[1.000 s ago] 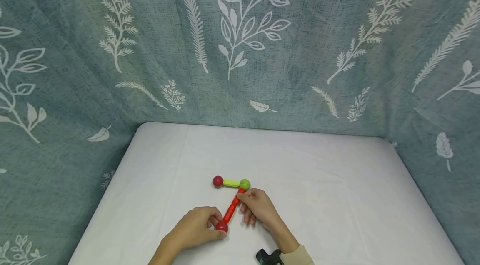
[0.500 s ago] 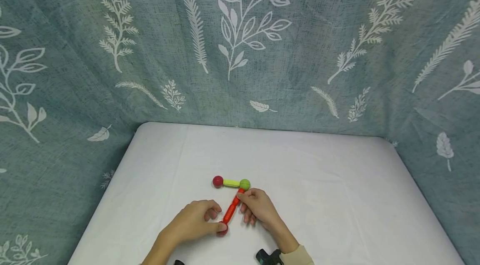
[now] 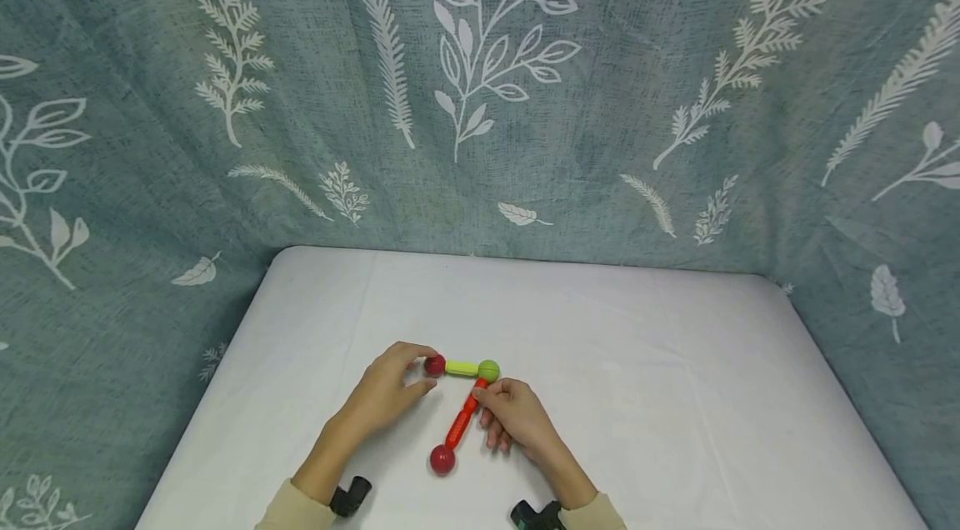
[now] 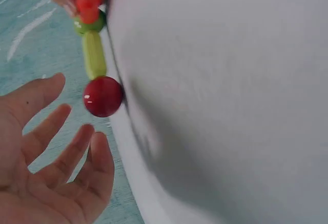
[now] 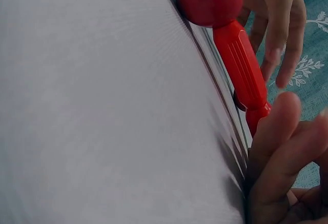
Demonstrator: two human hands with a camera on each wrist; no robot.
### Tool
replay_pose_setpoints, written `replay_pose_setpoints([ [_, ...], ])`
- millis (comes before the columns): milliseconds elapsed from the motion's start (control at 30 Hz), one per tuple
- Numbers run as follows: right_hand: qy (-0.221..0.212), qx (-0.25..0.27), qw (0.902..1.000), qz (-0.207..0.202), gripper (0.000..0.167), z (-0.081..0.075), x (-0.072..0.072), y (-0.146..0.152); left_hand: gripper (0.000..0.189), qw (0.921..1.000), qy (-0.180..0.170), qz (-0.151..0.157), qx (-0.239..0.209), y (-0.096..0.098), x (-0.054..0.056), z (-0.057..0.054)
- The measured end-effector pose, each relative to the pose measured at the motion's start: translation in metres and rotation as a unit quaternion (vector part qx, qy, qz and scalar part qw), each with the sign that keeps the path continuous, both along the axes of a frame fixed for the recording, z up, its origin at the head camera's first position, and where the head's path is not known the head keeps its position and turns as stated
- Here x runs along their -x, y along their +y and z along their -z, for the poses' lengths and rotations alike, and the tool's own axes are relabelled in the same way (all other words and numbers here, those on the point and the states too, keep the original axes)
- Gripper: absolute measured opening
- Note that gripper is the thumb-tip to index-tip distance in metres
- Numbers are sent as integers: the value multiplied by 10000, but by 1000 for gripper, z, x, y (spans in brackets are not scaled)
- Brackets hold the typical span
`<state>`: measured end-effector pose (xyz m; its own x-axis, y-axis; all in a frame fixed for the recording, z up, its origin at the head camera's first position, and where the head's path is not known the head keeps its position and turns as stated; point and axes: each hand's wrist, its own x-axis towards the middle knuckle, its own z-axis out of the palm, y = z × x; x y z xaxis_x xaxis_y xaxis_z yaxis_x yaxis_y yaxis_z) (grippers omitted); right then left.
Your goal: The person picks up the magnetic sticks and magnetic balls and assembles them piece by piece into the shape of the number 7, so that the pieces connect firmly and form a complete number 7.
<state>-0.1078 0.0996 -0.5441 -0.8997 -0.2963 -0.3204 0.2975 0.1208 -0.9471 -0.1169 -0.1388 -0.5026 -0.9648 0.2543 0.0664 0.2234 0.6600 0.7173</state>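
Note:
A chain of toy balls and rods lies bent on the white tabletop. It has a dark red ball (image 3: 434, 366) at the far left, a yellow-green rod (image 3: 461, 368), a green ball (image 3: 489, 371), red rods (image 3: 459, 427) and a red ball (image 3: 442, 459) at the near end. My right hand (image 3: 519, 415) pinches the red rod just below the green ball. My left hand (image 3: 382, 392) is at the far-left ball, thumb and fingers apart around its left side. In the left wrist view the spread fingers (image 4: 102, 157) stand short of that ball.
The white-covered table (image 3: 637, 363) reaches back to a blue-green curtain (image 3: 600, 97) with white leaf prints. A black device (image 3: 351, 497) sits at the left wrist, and another black device (image 3: 537, 515) at the right wrist.
My left hand has let go of the near red ball and moved up and left to the far dark red ball. The right hand keeps its pinch in the same place.

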Motion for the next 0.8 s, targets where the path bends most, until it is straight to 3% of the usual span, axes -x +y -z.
replay_pose_setpoints([
  [300, 23, -4, 10000, -6, 31, 1, 0, 1, 39, 9996, -162, 208, 132, 7, 20, 14],
  [800, 45, 15, 10000, 30, 31, -2, 0, 6, 34, 9995, -197, 231, 31, 15, 25, 14],
])
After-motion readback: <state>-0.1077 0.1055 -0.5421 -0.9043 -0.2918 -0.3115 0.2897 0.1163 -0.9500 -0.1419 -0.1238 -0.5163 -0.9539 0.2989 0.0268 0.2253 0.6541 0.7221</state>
